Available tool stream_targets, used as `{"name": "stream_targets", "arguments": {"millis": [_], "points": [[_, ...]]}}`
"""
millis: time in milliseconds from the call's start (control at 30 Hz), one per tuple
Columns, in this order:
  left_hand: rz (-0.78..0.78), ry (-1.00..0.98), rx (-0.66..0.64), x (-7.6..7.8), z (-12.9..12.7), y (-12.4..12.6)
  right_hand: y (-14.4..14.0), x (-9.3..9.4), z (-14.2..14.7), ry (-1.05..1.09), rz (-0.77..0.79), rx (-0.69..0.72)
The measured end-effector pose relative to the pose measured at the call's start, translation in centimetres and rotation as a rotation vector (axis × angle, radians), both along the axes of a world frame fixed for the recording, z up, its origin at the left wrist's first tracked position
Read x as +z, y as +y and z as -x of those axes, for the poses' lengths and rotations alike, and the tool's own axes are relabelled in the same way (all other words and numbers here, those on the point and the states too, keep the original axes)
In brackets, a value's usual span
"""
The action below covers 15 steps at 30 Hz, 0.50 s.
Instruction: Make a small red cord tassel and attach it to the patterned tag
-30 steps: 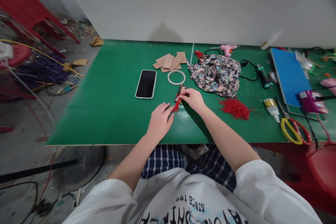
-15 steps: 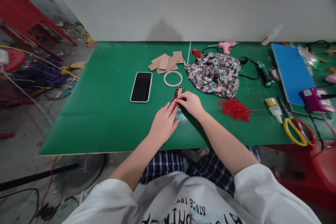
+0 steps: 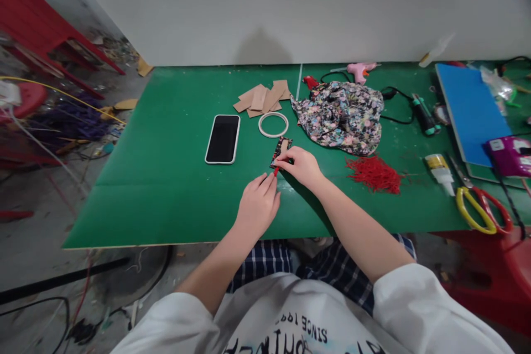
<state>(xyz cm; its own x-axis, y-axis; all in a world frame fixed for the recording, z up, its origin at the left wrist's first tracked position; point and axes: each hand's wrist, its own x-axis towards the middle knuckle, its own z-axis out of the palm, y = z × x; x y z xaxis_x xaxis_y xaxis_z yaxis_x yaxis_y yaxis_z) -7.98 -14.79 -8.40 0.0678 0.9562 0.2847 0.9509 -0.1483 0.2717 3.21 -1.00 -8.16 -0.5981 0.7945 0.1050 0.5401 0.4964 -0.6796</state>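
Note:
A small card covered in dark floral cloth [image 3: 280, 149] lies on the green table [image 3: 174, 138], with a red tassel [image 3: 275, 171] at its near end. My right hand [image 3: 302, 166] presses its fingertips on the card's near end, at the tassel's top. My left hand [image 3: 258, 204] lies flat over the tassel, hiding most of its strands. Whether either hand actually grips the tassel I cannot tell.
Beyond the card lie a white ring [image 3: 272, 124], a black phone [image 3: 223, 138], cardboard pieces [image 3: 261, 98] and crumpled floral cloth [image 3: 342, 116]. Loose red threads [image 3: 375, 172], a glue bottle [image 3: 440, 172], yellow-handled scissors [image 3: 477, 204], a blue board [image 3: 468, 110] and a pink glue gun [image 3: 359, 71] sit to the right.
My left hand slid over the red tassel, covering it. My right hand shifted slightly toward me along the card. The camera view moved a little.

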Motion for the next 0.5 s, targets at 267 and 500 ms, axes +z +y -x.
{"name": "stream_targets", "arguments": {"millis": [267,500], "points": [[-0.018,0.001,0.109,0.9,-0.1,0.1,-0.2,0.1,0.0,0.000,-0.050,0.096],[-0.018,0.001,0.032,0.1,-0.2,1.0,-0.3,0.2,0.1,-0.004,-0.024,0.074]]}}
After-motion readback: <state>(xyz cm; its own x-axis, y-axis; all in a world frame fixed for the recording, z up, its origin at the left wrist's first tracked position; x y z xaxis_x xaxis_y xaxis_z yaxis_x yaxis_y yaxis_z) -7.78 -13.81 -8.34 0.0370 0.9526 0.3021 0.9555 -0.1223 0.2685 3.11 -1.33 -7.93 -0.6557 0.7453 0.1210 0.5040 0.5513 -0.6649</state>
